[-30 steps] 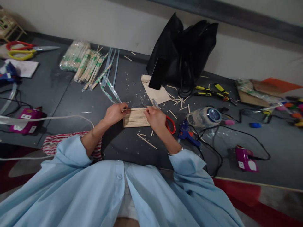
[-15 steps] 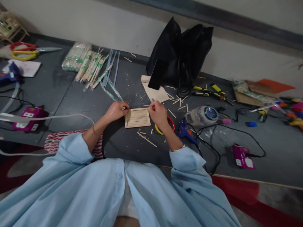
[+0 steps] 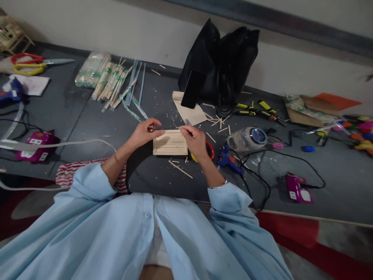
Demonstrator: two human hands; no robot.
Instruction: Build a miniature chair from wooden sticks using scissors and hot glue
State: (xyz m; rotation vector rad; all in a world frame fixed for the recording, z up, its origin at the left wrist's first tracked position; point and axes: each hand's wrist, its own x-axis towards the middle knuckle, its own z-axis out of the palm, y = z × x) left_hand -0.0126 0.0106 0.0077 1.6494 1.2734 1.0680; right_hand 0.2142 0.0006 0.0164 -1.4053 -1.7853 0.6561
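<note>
A small rectangular panel of pale wooden sticks [image 3: 170, 144] with a raised rim is between my hands. My left hand [image 3: 145, 132] is at its upper left corner, fingers apart, the thumb against the top edge. My right hand [image 3: 194, 140] is closed at the upper right corner, thumb and fingers on the panel's edge. Loose stick pieces [image 3: 180, 169] lie just below the panel. Beside my right wrist, partly hidden, are red and yellow scissor handles [image 3: 210, 151], and a blue glue gun [image 3: 229, 160] lies to their right.
A black bag [image 3: 221, 62] with a phone [image 3: 193, 89] against it stands at the back. Wrapped chopsticks [image 3: 112, 83] lie back left. A clear plastic bottle [image 3: 246, 139], yellow-black pliers [image 3: 250, 111] and a purple box [image 3: 298, 188] with black cables are on the right.
The panel's near edge has risen slightly and more of its surface shows. My left hand's fingers have spread and lifted. My right hand has shifted slightly over the panel's corner.
</note>
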